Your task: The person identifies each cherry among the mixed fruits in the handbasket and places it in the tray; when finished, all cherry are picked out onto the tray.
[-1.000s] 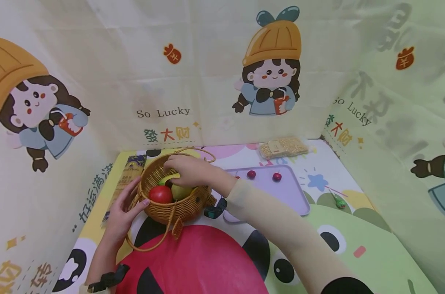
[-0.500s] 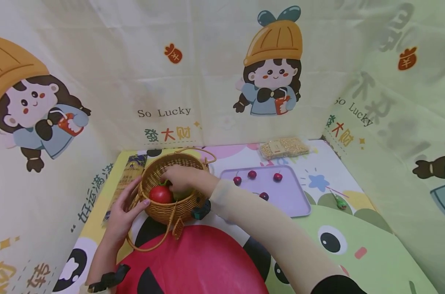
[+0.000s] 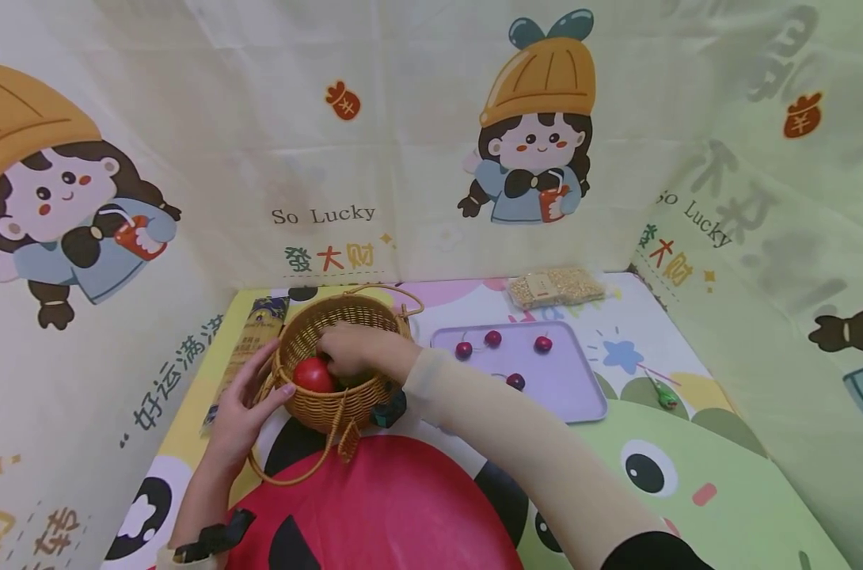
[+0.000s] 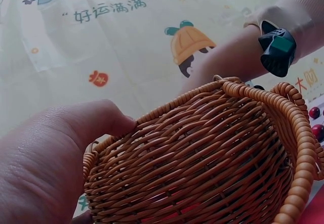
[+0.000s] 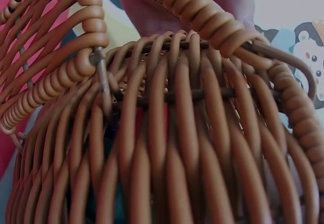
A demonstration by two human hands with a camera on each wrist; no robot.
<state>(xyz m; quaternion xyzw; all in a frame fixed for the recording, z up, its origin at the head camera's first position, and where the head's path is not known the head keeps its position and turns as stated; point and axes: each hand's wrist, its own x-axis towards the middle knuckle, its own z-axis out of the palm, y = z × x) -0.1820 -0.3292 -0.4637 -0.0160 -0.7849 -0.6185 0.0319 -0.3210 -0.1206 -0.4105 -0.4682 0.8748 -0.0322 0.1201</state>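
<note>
A wicker basket [image 3: 316,410] with a looped handle stands on the table at centre left. My left hand [image 3: 241,412] grips its left side, thumb on the rim; the left wrist view shows that thumb [image 4: 109,117] along the woven edge. My right hand [image 3: 353,348] is down inside the basket, its fingers hidden behind the hand and the wicker. A round, shiny red fruit [image 3: 313,375] lies in the basket beside it, and a bit of a dull green fruit [image 3: 359,379] shows beneath. In the right wrist view, the basket wall [image 5: 167,133] fills most of the picture.
A lilac tray [image 3: 574,388] with several cherries [image 3: 542,344] lies right of the basket. Behind it is a bag of grains [image 3: 556,287]. A long printed packet [image 3: 260,324] lies at left, and a small green item [image 3: 665,395] at far right. Cloth walls enclose the table.
My right hand has moved left and down into the basket, covering most of the green fruit. Its arm has uncovered more cherries on the tray. The left hand keeps its hold.
</note>
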